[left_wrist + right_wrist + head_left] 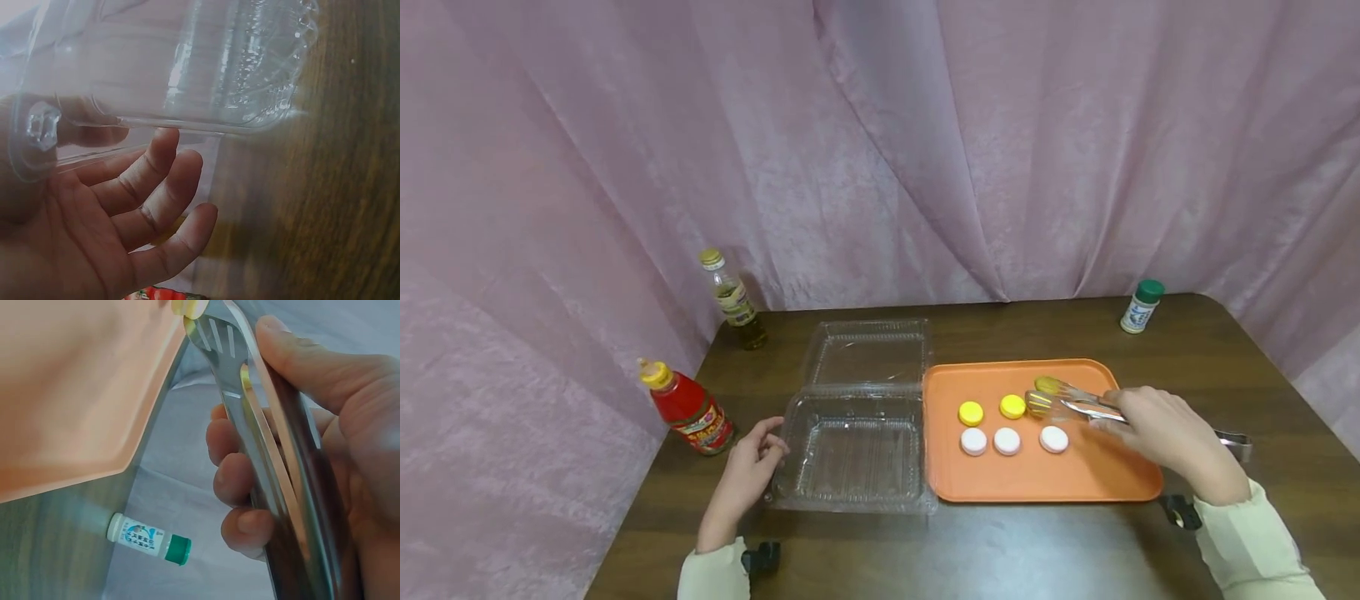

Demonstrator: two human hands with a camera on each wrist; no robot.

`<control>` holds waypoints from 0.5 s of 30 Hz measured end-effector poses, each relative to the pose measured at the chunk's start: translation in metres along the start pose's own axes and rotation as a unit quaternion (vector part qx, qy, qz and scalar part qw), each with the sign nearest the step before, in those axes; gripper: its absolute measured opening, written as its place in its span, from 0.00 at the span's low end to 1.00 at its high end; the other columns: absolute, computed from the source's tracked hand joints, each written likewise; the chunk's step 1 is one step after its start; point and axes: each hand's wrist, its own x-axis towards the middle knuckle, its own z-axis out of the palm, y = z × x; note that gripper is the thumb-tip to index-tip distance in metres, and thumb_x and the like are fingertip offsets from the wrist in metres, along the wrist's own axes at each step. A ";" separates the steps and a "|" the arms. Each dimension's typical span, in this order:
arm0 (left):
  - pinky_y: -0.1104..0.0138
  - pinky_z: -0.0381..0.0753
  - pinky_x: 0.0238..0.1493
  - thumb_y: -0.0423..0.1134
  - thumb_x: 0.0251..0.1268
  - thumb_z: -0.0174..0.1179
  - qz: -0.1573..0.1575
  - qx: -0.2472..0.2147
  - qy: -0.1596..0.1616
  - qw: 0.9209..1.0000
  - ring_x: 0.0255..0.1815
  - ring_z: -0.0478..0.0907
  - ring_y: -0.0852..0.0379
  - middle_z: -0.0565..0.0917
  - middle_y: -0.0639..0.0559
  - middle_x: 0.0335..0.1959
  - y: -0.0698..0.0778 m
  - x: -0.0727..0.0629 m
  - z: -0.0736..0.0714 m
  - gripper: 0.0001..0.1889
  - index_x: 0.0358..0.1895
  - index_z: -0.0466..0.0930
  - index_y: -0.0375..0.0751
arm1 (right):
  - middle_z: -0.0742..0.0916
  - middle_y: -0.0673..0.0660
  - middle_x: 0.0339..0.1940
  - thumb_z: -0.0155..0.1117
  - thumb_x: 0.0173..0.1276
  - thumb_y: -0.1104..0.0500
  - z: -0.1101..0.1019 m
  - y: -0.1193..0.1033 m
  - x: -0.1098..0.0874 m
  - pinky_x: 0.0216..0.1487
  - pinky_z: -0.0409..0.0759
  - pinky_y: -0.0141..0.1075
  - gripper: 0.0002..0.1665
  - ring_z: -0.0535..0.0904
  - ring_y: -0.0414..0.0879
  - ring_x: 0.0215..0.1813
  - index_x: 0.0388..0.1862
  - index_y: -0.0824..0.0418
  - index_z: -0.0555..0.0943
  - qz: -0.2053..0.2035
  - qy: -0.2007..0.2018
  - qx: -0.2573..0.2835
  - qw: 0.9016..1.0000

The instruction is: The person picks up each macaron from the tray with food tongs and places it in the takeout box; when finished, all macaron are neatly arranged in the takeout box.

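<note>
My left hand [752,467] is at the left rim of a clear plastic container [857,505], whose hinged lid [868,358] lies folded back. In the left wrist view, thumb and bent fingers [164,147] hold that rim between them. My right hand [1172,433] grips metal tongs [312,487] over an orange tray [1045,487]. At the tongs' slotted ends is a yellow round piece [190,307], partly hidden by the metal. Two other yellow discs [971,413] and three white discs [1007,442] lie on the tray.
A red sauce bottle with a yellow cap [696,412] stands left of my left hand. An oil bottle [736,304] is at the back left. A green-capped shaker [1139,310] stands at the back right, before a pink curtain [880,167].
</note>
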 end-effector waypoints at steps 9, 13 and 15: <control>0.67 0.79 0.36 0.23 0.67 0.54 -0.004 0.007 -0.001 1.000 0.33 0.79 0.55 0.83 0.45 0.34 0.001 0.003 -0.004 0.21 0.63 0.73 0.27 | 0.77 0.47 0.21 0.74 0.62 0.54 -0.002 -0.009 0.000 0.24 0.70 0.43 0.11 0.70 0.43 0.23 0.31 0.59 0.83 0.001 0.015 0.007 1.000; 0.66 0.79 0.36 0.22 0.67 0.54 -0.006 0.003 -0.001 1.000 0.32 0.80 0.54 0.84 0.44 0.34 0.001 0.000 -0.003 0.21 0.63 0.73 0.26 | 0.72 0.46 0.18 0.73 0.64 0.56 -0.003 -0.013 -0.001 0.23 0.67 0.40 0.10 0.66 0.43 0.22 0.28 0.56 0.80 -0.004 0.017 0.005 1.000; 0.66 0.80 0.36 0.22 0.67 0.54 -0.007 0.002 -0.001 1.000 0.32 0.81 0.54 0.84 0.44 0.34 0.001 -0.002 -0.002 0.21 0.63 0.73 0.26 | 0.73 0.46 0.19 0.73 0.64 0.55 -0.005 -0.015 0.000 0.22 0.68 0.41 0.11 0.67 0.42 0.22 0.29 0.58 0.80 -0.009 0.024 0.000 1.000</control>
